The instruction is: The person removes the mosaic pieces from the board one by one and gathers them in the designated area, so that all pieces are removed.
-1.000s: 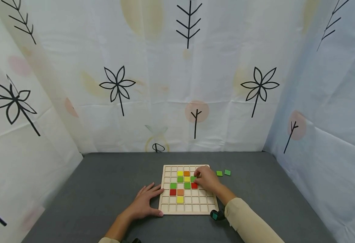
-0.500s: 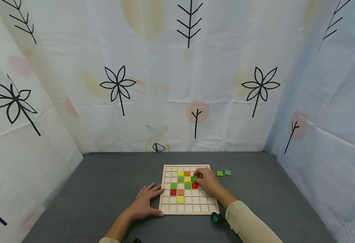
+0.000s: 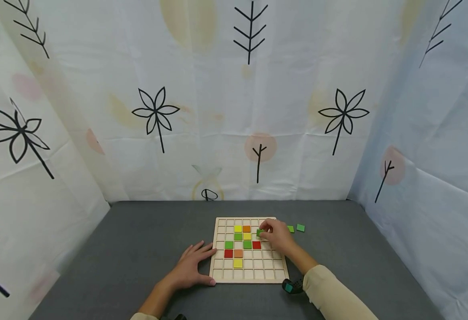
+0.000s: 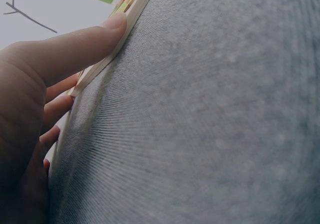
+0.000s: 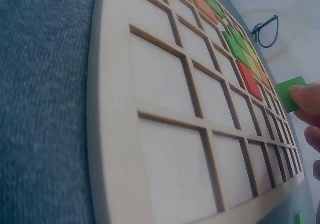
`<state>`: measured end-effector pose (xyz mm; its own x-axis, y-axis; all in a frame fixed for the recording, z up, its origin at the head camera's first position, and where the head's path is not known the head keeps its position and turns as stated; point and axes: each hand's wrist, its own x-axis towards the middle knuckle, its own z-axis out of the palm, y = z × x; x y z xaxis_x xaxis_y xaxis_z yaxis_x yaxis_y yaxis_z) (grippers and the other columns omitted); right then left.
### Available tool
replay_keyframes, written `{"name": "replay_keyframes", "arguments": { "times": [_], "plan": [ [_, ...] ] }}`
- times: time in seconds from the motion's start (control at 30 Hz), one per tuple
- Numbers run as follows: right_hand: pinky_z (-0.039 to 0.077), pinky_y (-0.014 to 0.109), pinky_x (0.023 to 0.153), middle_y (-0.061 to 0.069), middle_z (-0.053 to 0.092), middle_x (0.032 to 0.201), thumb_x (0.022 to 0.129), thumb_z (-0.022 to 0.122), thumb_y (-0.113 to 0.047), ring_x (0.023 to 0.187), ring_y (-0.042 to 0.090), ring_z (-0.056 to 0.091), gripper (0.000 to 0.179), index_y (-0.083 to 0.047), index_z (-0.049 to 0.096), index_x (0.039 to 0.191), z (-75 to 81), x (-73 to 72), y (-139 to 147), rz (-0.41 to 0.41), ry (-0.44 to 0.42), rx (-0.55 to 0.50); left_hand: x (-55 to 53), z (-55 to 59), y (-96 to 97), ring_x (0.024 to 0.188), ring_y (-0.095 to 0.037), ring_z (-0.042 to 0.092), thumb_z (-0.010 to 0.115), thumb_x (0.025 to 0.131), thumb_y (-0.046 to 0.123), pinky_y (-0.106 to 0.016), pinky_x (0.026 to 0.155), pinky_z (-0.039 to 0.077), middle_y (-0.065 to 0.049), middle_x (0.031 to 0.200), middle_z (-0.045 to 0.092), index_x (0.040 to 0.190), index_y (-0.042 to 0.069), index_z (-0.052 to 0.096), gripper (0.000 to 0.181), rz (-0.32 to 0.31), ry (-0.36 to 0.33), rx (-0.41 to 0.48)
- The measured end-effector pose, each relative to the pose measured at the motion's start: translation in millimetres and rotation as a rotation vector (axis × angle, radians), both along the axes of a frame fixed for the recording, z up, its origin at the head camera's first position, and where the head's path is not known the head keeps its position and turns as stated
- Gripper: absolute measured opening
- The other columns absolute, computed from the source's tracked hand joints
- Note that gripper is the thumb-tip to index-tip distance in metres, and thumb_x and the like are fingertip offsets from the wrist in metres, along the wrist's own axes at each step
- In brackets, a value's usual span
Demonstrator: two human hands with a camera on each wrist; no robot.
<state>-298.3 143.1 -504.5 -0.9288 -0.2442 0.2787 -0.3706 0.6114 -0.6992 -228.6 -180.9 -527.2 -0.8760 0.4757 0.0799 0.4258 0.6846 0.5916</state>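
Observation:
A wooden grid board lies on the grey table, with several coloured square tiles set in its compartments. My right hand pinches a green tile between thumb and fingers, raised above the right part of the board. In the head view a red tile sits just below it, and a yellow tile is to its left. My left hand rests at the board's left side with fingers spread. Its thumb touches the front edge near the corner, and its fingertips reach the left edge.
Two loose green tiles lie on the table right of the board; one tile shows fully, the other is partly behind my right hand. A printed white cloth stands around the table's back and sides.
My right hand has lifted the green tile out of its compartment above the red tile and shifted slightly right. My left hand has stayed in place.

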Motion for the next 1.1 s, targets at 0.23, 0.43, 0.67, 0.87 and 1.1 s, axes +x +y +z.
{"name": "replay_keyframes", "arguments": {
  "times": [0.23,0.43,0.67,0.87,1.1],
  "plan": [
    [0.043,0.029,0.058,-0.007,0.055,0.079,0.085,0.075,-0.008,0.068,0.012,0.048,0.011,-0.015,0.068,0.090,-0.5,2.4,12.8,-0.035,0.003,-0.008,0.4,0.8,0.3,0.142,-0.041,0.022,0.080,0.067,0.059,-0.064,0.110,0.008,-0.008,0.150,0.042,0.143,0.014,0.052,0.093,-0.001,0.003,-0.007],
    [0.044,0.029,0.057,-0.006,0.057,0.078,0.084,0.075,-0.004,0.067,0.014,0.050,0.013,-0.013,0.068,0.090,-2.6,5.7,22.8,-0.052,0.003,-0.069,0.2,0.7,1.1,0.142,-0.041,0.022,0.079,0.067,0.060,-0.063,0.110,0.008,-0.008,0.150,0.042,0.143,0.014,0.052,0.093,0.000,0.002,-0.010],
    [0.047,0.028,0.058,-0.002,0.058,0.080,0.083,0.073,0.000,0.068,0.014,0.053,0.012,-0.007,0.068,0.091,-5.7,9.5,36.3,-0.068,-0.038,-0.148,-0.9,0.1,1.2,0.143,-0.038,0.021,0.079,0.066,0.062,-0.062,0.111,0.007,-0.006,0.150,0.042,0.143,0.015,0.052,0.094,0.012,-0.014,-0.019],
    [0.045,0.028,0.056,-0.003,0.058,0.077,0.082,0.075,0.000,0.066,0.014,0.052,0.013,-0.008,0.067,0.089,-6.9,12.1,49.6,-0.097,-0.033,-0.112,-1.2,-0.7,0.1,0.143,-0.037,0.021,0.079,0.066,0.062,-0.062,0.111,0.008,-0.005,0.151,0.041,0.143,0.016,0.051,0.094,0.009,-0.013,-0.024],
    [0.047,0.029,0.062,-0.002,0.061,0.080,0.082,0.075,-0.001,0.070,0.015,0.055,0.012,-0.007,0.068,0.090,-10.4,10.8,63.0,-0.118,0.001,-0.085,-2.0,-1.3,0.3,0.144,-0.036,0.020,0.077,0.066,0.064,-0.062,0.111,0.008,-0.004,0.151,0.041,0.144,0.017,0.051,0.095,0.011,-0.015,-0.028]
  ]
}}
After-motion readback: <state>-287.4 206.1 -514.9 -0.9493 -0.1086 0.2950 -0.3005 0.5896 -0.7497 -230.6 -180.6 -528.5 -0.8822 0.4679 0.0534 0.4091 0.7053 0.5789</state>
